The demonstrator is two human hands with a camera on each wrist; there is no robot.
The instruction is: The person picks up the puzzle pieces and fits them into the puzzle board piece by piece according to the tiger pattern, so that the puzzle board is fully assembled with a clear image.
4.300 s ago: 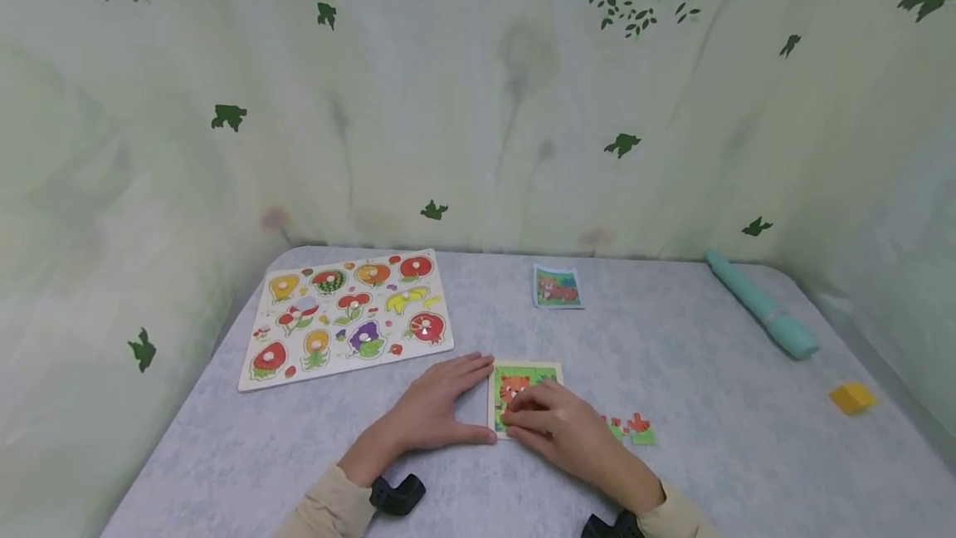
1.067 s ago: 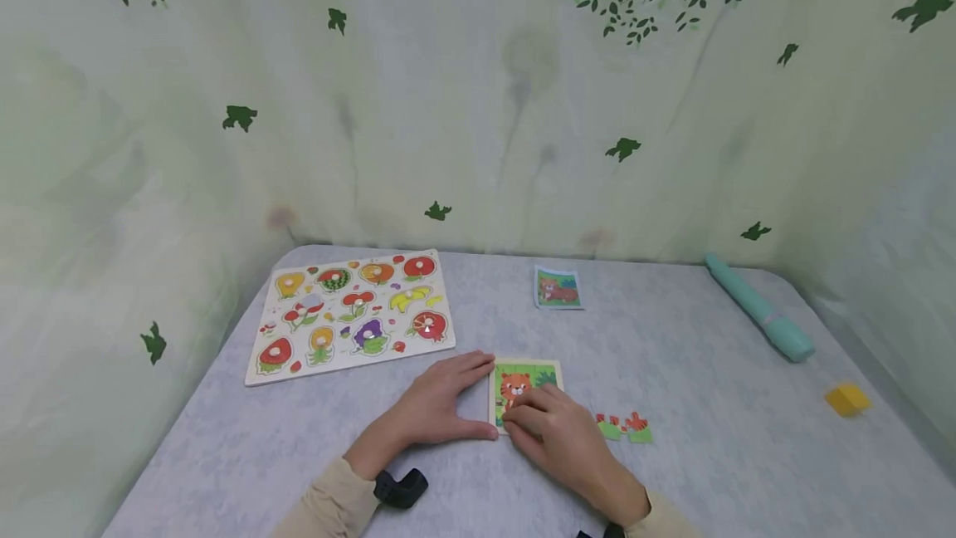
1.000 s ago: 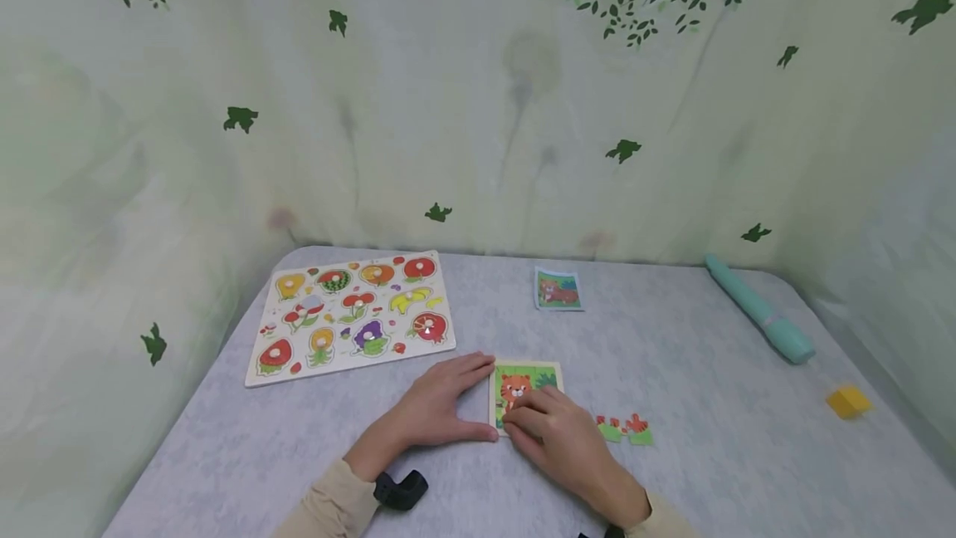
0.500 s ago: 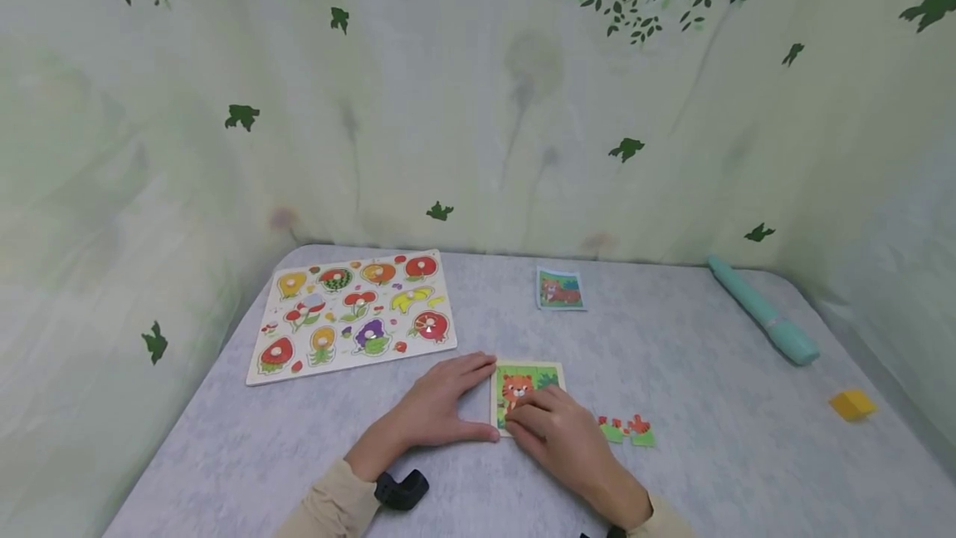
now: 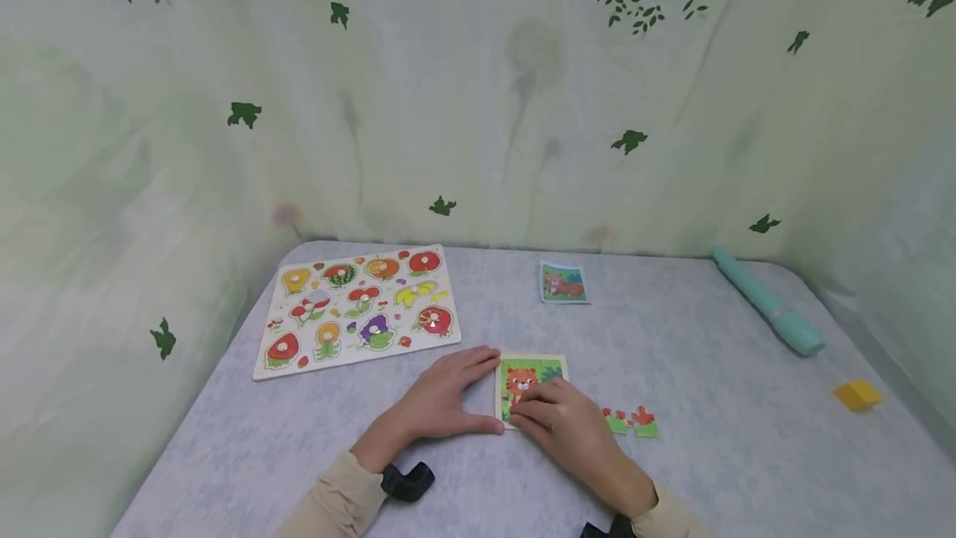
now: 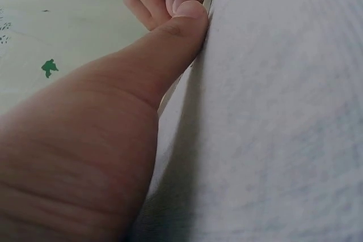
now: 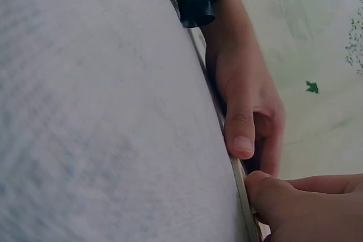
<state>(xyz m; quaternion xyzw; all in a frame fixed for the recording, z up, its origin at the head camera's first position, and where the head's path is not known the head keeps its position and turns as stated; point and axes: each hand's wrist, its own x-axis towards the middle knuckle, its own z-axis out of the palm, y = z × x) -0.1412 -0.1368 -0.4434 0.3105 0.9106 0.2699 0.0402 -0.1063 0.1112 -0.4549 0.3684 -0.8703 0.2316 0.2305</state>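
Observation:
In the head view a small tiger jigsaw puzzle (image 5: 534, 365) in a pale wooden frame lies at the front middle of the table. My left hand (image 5: 448, 395) steadies it from the left, fingers stretched to the upper corner and thumb at the lower one. Over the lower part of the picture is my right hand (image 5: 569, 423), its thumb and fingers pinched together on a puzzle piece at the lower left; the hand mostly hides that piece. Several loose green and red puzzle pieces (image 5: 646, 423) lie just right of it. Both wrist views show the fingertips low at the frame's edge.
A fruit peg puzzle board (image 5: 358, 310) lies back left. Behind the tiger puzzle is a small picture card (image 5: 564, 283). A rolled teal mat (image 5: 769, 303) and a yellow block (image 5: 858, 395) are on the right. A printed curtain (image 5: 478, 106) hangs behind the table.
Both hands stay at the tiger puzzle, the right fingers still on its lower left with only slight shifts. The head view has shifted a little; the objects keep their places.

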